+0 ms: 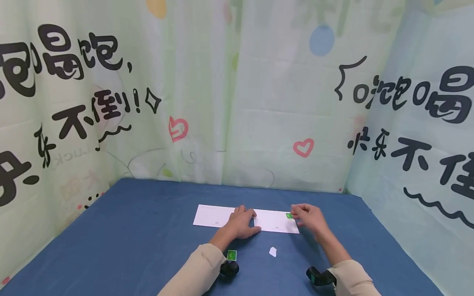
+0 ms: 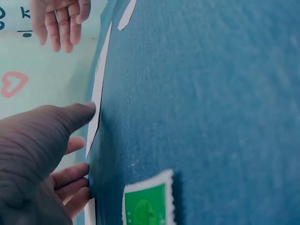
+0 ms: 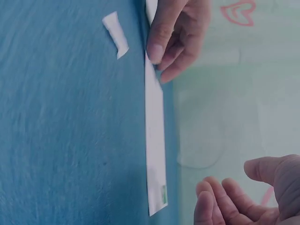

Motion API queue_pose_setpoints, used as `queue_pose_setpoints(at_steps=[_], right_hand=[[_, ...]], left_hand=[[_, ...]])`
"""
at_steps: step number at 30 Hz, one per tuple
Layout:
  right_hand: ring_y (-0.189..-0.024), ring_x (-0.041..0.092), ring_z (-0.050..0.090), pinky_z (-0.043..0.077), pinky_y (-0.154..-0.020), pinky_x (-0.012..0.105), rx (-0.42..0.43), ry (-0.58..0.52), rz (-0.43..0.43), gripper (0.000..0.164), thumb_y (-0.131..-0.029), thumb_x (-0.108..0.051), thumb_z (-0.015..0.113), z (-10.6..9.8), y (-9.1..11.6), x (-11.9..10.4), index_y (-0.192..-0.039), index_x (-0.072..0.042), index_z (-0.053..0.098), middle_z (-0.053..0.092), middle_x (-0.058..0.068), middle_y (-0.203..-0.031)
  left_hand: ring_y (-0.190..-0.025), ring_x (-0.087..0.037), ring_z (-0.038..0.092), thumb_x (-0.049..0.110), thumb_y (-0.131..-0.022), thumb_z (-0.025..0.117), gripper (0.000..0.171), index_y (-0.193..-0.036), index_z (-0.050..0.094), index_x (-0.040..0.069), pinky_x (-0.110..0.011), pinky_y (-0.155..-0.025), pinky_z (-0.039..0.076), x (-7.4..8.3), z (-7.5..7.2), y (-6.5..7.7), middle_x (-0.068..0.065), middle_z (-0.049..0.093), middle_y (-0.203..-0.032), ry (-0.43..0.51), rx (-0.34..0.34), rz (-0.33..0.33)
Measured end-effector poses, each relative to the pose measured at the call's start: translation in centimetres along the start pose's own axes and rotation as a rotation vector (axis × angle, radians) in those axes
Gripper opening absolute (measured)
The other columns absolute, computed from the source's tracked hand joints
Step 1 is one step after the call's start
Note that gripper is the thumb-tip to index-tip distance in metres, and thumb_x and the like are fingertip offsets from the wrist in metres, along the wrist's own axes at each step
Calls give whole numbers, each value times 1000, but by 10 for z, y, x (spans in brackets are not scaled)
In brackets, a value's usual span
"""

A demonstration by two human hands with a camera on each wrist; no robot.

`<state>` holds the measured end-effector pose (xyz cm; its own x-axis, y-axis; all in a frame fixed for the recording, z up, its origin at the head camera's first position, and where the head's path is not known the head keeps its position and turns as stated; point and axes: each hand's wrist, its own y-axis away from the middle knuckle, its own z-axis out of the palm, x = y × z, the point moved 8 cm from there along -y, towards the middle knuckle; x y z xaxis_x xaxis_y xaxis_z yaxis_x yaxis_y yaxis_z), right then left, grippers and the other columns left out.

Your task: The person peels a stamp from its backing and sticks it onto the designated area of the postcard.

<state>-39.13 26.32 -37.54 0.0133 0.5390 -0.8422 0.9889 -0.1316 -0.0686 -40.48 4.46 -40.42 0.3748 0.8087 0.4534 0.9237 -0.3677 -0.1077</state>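
Two white envelopes, a left one (image 1: 209, 215) and a right one (image 1: 273, 220), lie end to end on the blue table. My left hand (image 1: 241, 224) rests where they meet, its thumb (image 2: 82, 115) on the right envelope's near edge and its fingers spread. A green stamp (image 1: 289, 215) sits at the right envelope's far right corner. Just beside that corner hovers my right hand (image 1: 310, 218); in the right wrist view its fingers (image 3: 229, 199) are loosely bent with nothing between them. Another green stamp (image 1: 231, 255) with a white scalloped border lies near my left wrist.
A small white paper scrap (image 1: 273, 251) lies on the blue tabletop (image 1: 148, 234), nearer to me than the right envelope. Printed curtains (image 1: 266, 102) hang behind the table and along both sides. Each wrist wears a black camera (image 1: 229, 269).
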Motion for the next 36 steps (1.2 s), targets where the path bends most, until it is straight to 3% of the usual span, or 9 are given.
queue_pose_setpoints(at_steps=[9, 19, 26, 36], right_hand=[[-116, 35, 67, 56, -92, 43, -80, -95, 9, 56, -106, -38, 56, 3, 10, -11, -138, 8, 55, 67, 25, -129], [-112, 29, 69, 57, -90, 39, -87, -143, 3, 55, -104, -40, 60, 5, 21, -21, -135, 5, 58, 69, 21, -125], [-111, 28, 69, 57, -89, 38, -129, -183, -45, 49, -103, -36, 62, 8, 36, -34, -132, 4, 61, 70, 21, -124], [-104, 28, 70, 57, -79, 32, -154, -149, -101, 42, -102, -32, 65, 22, 52, -50, -125, 4, 65, 74, 12, -111]], left_hand=[[-116, -29, 52, 39, -96, 70, 51, -136, 59, 9, -45, -102, 44, 4, -10, 4, -16, 58, -125, 28, 37, 96], [-119, -29, 51, 39, -97, 70, 52, -139, 57, 11, -46, -101, 46, 9, -24, 16, -15, 55, -128, 67, 82, 147], [-125, -28, 50, 38, -97, 71, 53, -140, 57, 12, -47, -102, 47, 10, -35, 33, -13, 55, -134, 80, 109, 186], [-117, -26, 52, 36, -96, 72, 52, -138, 57, 10, -46, -97, 48, 5, -49, 64, -15, 56, -129, 78, 139, 238]])
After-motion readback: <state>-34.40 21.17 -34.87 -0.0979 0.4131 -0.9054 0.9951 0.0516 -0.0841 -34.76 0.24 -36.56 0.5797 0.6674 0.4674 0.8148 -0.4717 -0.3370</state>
